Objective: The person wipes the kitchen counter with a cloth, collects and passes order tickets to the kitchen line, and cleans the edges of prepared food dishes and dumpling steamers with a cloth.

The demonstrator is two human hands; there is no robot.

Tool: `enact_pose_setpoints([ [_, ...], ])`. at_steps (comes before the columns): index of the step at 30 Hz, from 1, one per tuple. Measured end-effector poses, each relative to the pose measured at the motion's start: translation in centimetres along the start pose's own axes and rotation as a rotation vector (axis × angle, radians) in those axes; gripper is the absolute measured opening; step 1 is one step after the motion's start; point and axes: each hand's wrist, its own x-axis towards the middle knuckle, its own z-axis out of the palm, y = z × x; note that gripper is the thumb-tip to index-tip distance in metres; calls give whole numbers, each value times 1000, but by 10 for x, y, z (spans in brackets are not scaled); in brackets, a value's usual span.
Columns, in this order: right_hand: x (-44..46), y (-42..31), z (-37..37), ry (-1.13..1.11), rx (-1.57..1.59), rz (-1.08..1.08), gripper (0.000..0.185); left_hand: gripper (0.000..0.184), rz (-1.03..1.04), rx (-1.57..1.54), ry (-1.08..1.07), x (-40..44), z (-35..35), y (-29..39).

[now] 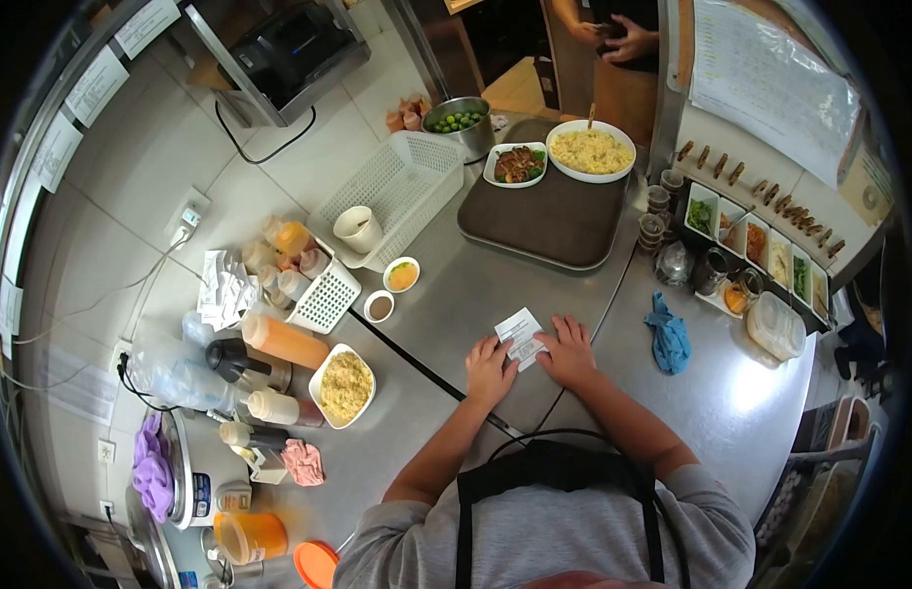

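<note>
A small white printed paper slip (521,334) lies at the middle of the steel counter (436,304), between my hands. My left hand (489,370) holds its left edge, the fingers curled at the paper. On the opposite edge, my right hand (569,349) has its thumb and fingers on the slip. Its print is too small to read. Beyond my hands is a dark brown tray (539,221), bearing a white bowl of yellow rice (593,151) with a utensil standing in it and a dish of browned meat with greens (518,165).
Two small sauce cups (403,275) stand left of the slip, with another rice dish (346,387), squeeze bottles (279,339) and a white basket (407,187) around them. At right are a blue cloth (669,334) and garnish containers (755,245). Another person's hands (623,37) show at the back.
</note>
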Motion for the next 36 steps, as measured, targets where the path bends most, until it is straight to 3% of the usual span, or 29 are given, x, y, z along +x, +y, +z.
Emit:
enact_pose_setpoints([
  [16,-2,-1,1,-31,-2,12,38,39,-7,19,37,-2,6,-5],
  [19,-3,2,4,0,-26,-13,39,36,26,42,48,-1,8,-6],
  [21,0,7,9,82,81,-20,40,32,139,57,106,4,12,-13],
  [22,1,6,-4,20,169,-19,42,33,147,39,126,5,15,-17],
  [25,-13,11,-9,129,289,-98,47,31,160,142,137,11,19,-34],
  [30,-53,16,-52,210,333,136,47,32,50,204,81,4,7,-10],
  [32,-70,33,-67,263,317,212,44,32,128,208,48,5,16,-19],
  [36,-89,59,-70,552,239,227,40,32,136,152,127,5,14,-40],
])
